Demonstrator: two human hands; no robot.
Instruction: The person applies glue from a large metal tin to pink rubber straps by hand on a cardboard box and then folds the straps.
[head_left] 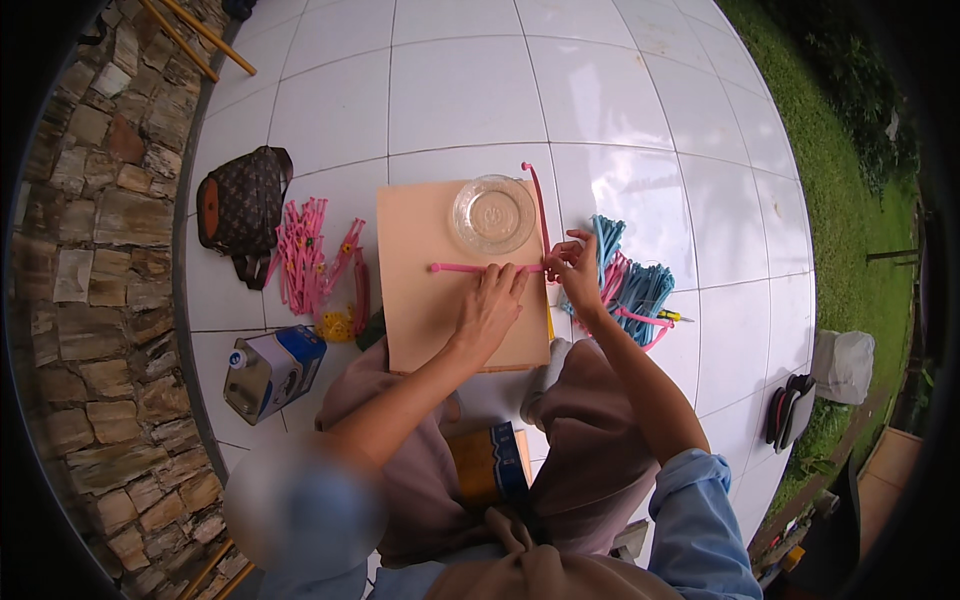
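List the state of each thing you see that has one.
Board: flat
Pink strip: straight, lying across board
Left hand: fingers extended, on strip
Right hand: fingers bent, at board's edge
Glass dish: resting on board
Metal can: capped
Blue strips: bunched
Right sleeve: rolled up

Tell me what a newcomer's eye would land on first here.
Probably the clear glass dish first, near the upper right corner of the tan board. Just below it, the left hand lies over a slim pink strip, with the right hand at its right end. Then come bright heaps on the white tiles: pink strips left of the board, blue bundles right of it.
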